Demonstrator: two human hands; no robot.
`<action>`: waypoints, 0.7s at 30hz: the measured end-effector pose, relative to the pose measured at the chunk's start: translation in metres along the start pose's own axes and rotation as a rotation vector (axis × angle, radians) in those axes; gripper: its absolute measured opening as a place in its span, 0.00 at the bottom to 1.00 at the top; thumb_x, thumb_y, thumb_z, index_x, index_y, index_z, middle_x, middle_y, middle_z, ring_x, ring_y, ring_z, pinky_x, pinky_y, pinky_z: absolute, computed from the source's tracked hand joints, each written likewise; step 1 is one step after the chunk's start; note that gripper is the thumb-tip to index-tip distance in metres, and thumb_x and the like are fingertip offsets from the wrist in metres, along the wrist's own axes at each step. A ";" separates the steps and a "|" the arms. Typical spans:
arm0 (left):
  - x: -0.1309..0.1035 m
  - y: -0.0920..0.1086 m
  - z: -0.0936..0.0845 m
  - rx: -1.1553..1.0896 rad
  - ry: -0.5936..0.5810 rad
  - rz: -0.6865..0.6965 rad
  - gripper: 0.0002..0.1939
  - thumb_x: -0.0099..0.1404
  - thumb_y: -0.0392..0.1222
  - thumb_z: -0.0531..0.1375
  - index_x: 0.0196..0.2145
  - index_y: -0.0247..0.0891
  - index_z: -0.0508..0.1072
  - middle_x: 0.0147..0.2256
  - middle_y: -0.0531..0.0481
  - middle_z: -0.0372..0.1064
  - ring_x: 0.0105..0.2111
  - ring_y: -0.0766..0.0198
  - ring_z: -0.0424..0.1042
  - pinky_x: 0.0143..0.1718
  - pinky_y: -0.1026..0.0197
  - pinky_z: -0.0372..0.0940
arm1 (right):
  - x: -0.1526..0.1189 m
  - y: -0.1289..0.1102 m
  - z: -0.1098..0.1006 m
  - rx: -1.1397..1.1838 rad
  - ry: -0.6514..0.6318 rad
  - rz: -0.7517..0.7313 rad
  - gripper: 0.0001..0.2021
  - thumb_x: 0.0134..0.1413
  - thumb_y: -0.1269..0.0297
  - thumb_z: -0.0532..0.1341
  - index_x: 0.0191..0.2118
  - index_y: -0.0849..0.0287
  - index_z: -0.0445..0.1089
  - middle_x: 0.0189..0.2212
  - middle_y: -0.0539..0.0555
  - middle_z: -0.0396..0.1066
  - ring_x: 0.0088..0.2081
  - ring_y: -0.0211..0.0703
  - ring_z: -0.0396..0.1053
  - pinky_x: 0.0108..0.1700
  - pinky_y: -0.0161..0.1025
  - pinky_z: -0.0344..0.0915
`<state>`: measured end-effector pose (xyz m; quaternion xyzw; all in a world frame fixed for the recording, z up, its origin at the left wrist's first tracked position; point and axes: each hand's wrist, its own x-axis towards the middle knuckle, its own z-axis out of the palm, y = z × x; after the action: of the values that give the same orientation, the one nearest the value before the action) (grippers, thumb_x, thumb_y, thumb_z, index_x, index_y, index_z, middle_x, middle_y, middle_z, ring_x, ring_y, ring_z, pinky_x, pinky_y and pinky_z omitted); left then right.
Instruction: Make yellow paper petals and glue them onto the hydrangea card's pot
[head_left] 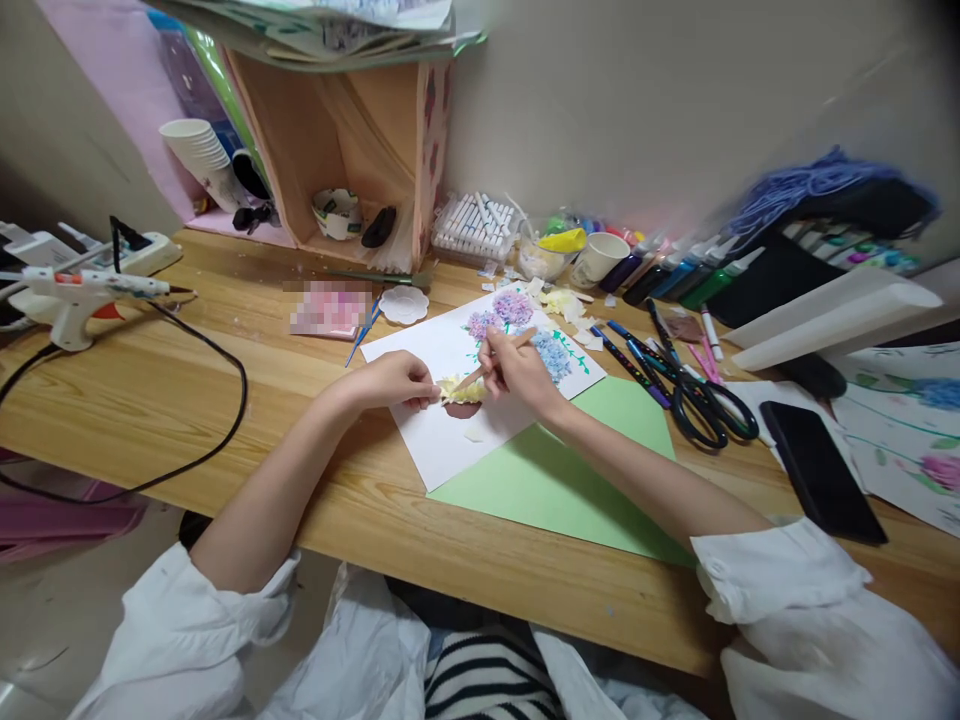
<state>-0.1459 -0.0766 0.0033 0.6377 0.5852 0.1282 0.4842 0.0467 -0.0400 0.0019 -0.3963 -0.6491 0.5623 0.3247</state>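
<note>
A white sheet of paper (420, 440) lies at an angle on the desk, bearing pink-purple flowers (513, 307), blue flowers (555, 357) and green sprigs. Near its lower middle, crumpled pale-yellow paper (471, 392) sits along the top of a brown patch (463, 410). My right hand (517, 370) grips a slim wooden pencil-like stick (520, 338), its lower end slanting down to the yellow paper. My left hand (401, 380) rests on the sheet, thumb and finger pinched at the yellow paper's left edge. A small pale scrap (474, 434) lies below the brown patch.
Green paper (577, 490) lies under the white sheet. Black scissors (701, 405), pens and a phone (821, 470) are at right. A glue gun (75, 300) with a trailing cord stands left. Behind are markers (476, 225), a paper cup (600, 260) and paint bottles (705, 275).
</note>
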 end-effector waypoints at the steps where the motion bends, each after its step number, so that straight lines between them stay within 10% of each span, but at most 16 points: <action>1: 0.000 0.000 0.000 -0.020 0.004 -0.017 0.15 0.51 0.50 0.61 0.21 0.33 0.72 0.21 0.49 0.71 0.23 0.66 0.69 0.26 0.66 0.62 | -0.003 -0.001 -0.007 0.042 0.019 -0.015 0.26 0.59 0.45 0.47 0.18 0.58 0.57 0.05 0.45 0.55 0.10 0.30 0.52 0.16 0.30 0.47; 10: 0.001 -0.002 0.003 0.176 0.264 0.012 0.14 0.53 0.52 0.60 0.27 0.38 0.74 0.24 0.51 0.72 0.26 0.64 0.69 0.25 0.65 0.59 | -0.033 0.009 -0.071 0.043 0.167 -0.139 0.22 0.60 0.47 0.49 0.22 0.58 0.60 0.11 0.45 0.57 0.14 0.31 0.55 0.18 0.32 0.50; 21: 0.006 -0.008 0.004 0.074 0.219 0.051 0.12 0.54 0.48 0.58 0.25 0.36 0.72 0.21 0.52 0.69 0.22 0.67 0.66 0.24 0.66 0.58 | -0.016 -0.013 -0.006 -0.389 -0.200 -0.329 0.20 0.63 0.57 0.45 0.22 0.58 0.60 0.15 0.45 0.59 0.21 0.34 0.60 0.31 0.33 0.56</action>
<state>-0.1459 -0.0748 -0.0074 0.6521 0.6223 0.1877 0.3902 0.0570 -0.0517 0.0163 -0.2829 -0.8295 0.4029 0.2639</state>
